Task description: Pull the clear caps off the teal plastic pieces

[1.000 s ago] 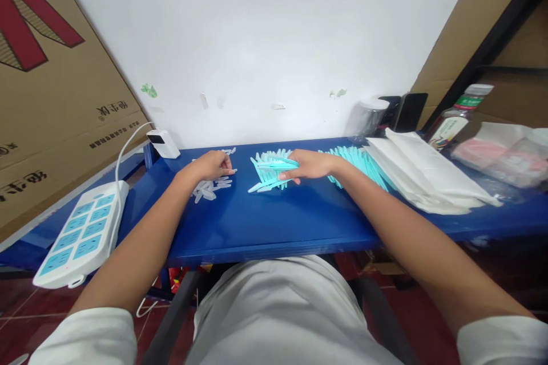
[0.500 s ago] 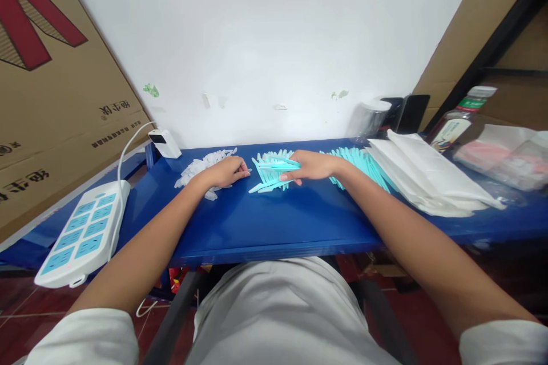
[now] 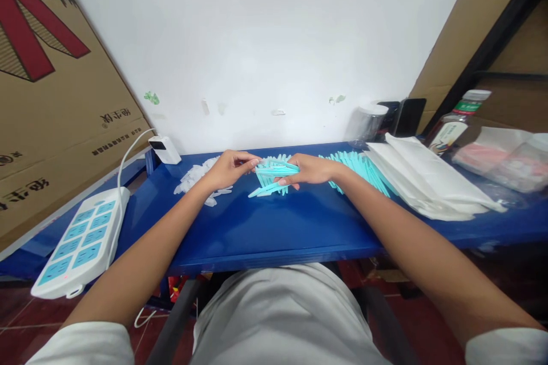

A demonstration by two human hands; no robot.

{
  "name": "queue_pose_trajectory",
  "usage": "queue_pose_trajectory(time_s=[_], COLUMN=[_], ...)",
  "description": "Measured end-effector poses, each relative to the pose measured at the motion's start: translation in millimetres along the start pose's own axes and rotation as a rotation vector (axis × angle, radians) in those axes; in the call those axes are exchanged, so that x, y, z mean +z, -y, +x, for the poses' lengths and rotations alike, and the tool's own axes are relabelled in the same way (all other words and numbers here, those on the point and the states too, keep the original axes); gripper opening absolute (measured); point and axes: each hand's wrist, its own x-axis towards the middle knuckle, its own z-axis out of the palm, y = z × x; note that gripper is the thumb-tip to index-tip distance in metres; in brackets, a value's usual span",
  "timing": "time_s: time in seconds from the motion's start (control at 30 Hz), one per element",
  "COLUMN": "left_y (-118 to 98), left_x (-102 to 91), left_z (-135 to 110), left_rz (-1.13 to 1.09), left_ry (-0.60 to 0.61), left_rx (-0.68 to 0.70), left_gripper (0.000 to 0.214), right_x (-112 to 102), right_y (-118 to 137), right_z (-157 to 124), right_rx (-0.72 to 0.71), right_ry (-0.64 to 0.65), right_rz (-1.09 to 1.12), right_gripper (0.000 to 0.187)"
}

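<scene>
My right hand (image 3: 309,170) is closed around one turquoise plastic stick (image 3: 276,168), held level above a small pile of turquoise sticks (image 3: 268,188) on the blue table (image 3: 274,228). My left hand (image 3: 230,169) pinches at the left tip of that stick, fingers together; whatever small piece it holds is hidden. Just left of it lies a heap of small clear plastic caps (image 3: 192,179). A longer row of turquoise sticks (image 3: 357,165) fans out behind my right wrist.
A white and blue power strip (image 3: 81,239) lies at the table's left end, a white charger (image 3: 165,149) by the wall. Stacked white bags (image 3: 423,179), a clear jar (image 3: 365,122), a bottle (image 3: 454,120) and cardboard boxes (image 3: 47,102) stand around.
My left hand left the heap of clear caps and moved right to the tip of the turquoise stick. My right hand lifted that stick slightly off the pile.
</scene>
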Motion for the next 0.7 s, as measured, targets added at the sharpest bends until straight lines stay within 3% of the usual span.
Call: queue_pose_trajectory(time_s=[0.3, 0.7], left_y=[-10.0, -14.7], left_x=[8.4, 12.1], left_z=[-3.4, -4.3], left_rz=[0.030, -0.071], left_ry=[-0.133, -0.080], left_rx=[-0.010, -0.041], left_gripper=[0.038, 0.036], right_x=[2.5, 4.2], right_y=[-0.5, 2.9], right_z=[0.7, 0.6], right_rx=[0.005, 0.007], right_ry=[0.013, -0.026], right_rz=[-0.030, -0.081], right_gripper=[0.046, 0.046])
